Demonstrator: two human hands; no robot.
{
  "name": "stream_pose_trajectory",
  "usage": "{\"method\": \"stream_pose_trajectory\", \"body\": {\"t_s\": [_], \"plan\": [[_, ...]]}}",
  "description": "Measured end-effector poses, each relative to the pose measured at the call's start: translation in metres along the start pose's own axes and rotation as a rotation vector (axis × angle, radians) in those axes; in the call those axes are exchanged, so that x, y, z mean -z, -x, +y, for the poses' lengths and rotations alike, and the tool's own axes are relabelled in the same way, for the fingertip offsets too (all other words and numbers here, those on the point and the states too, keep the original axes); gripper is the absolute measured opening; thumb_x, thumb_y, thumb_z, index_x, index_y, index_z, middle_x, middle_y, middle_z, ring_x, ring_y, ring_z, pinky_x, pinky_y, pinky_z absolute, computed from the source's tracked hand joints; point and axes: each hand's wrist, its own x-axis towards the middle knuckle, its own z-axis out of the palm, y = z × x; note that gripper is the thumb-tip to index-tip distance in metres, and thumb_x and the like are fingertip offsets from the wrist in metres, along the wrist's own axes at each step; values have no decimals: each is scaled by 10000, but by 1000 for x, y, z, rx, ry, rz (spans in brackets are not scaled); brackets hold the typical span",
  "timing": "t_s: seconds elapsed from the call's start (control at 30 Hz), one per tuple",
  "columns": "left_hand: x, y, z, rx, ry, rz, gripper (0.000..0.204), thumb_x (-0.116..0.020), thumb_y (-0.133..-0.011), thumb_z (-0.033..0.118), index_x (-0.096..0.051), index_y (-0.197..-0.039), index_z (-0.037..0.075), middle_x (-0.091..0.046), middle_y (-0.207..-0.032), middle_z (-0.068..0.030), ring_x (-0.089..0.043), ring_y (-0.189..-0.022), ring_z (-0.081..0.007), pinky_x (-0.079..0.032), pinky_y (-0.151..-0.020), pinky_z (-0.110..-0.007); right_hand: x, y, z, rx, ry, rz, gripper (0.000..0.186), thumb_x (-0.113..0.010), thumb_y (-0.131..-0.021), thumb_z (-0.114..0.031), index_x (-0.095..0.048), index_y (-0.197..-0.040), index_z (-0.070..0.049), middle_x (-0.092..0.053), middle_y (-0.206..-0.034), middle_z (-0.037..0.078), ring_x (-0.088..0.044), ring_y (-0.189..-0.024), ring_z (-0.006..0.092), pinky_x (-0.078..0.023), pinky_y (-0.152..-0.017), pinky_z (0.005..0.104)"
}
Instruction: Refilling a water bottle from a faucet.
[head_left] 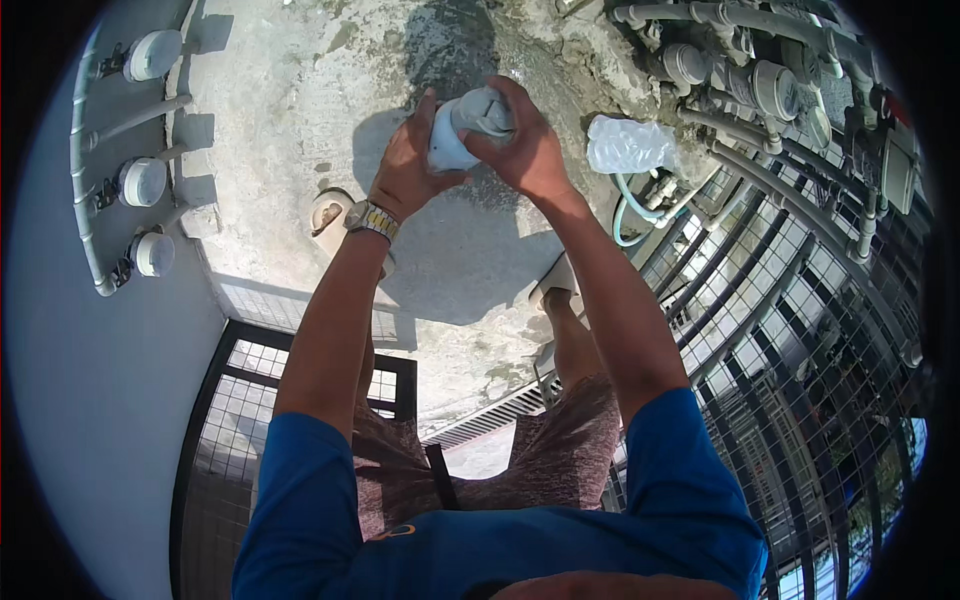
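Out in front of the person, both hands are closed around one object: a white rounded container [447, 143] with a rumpled-looking grey piece [485, 110] at its upper right end. The left hand [408, 160] curves half-closed about the container's left side, its thumb below, its fingers mostly hidden behind. The right hand [523, 143] bends round the grey piece from the right, the thumb across its near side and the index finger over its far edge; the other fingertips are out of my sight. I can't tell whether the grey piece is a lid, a cloth or part of the container, and the underside is covered. Just below the left hand a metal-banded watch [372, 218] circles the wrist. Nearer the body than that hand, one shoe [331, 214] is partly blocked by the forearm; the other shoe [553, 279], below the right hand, is partly concealed too. To the right of the right hand lies a crumpled whitish plastic bag [630, 146], its contents unclear, with a pale blue hose [625, 215] partly hidden beneath it. Farther right, pipes [740, 18] crowd together, cut off at the dark rim.
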Motion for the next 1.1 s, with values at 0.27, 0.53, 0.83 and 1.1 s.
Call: {"method": "stream_pose_trajectory", "body": {"t_s": [0.27, 0.53, 0.83, 1.1], "plan": [[47, 27, 132, -190, -165, -33, 1263, -965, -621, 347, -237, -1617, 72, -580, -1339, -237, -611, -1173, -432, -517, -990, -514, 140, 63, -97, -94, 82, -157, 749, -813, -830, -508, -535, -1416, -134, -592, -1253, 152, -650, -1124, 311, -513, -978, 401], [51, 23, 190, -266, -44, -191, 1304, -960, -613, 411, -207, -1625, 79, -605, -1323, -214, -622, -1171, -407, -501, -1010, -519, 197, 87, -128, 57, 406, -350, 800, -820, -783, -581, -575, -1415, -156, -549, -1201, 172, -690, -995, 362, -574, -876, 467], [18, 61, 186, -250, 184, -461, 1305, -941, -655, 397, -151, -1645, 83, -557, -1408, -235, -563, -1273, -436, -471, -1070, -506, 231, 132, -116, 653, 714, -662, 598, -816, -843, -336, -581, -1393, -345, -464, -1469, 103, -517, -1376, 322, -543, -1040, 432], [8, 74, 170, -149, -121, -362, 1231, -938, -637, 337, -237, -1618, 88, -542, -1442, -204, -549, -1294, -424, -460, -1078, -518, 178, 137, -72, -322, 288, -564, 992, -851, -777, -514, -357, -1541, -119, -623, -1251, 252, -709, -1042, 423, -578, -905, 485]]}}
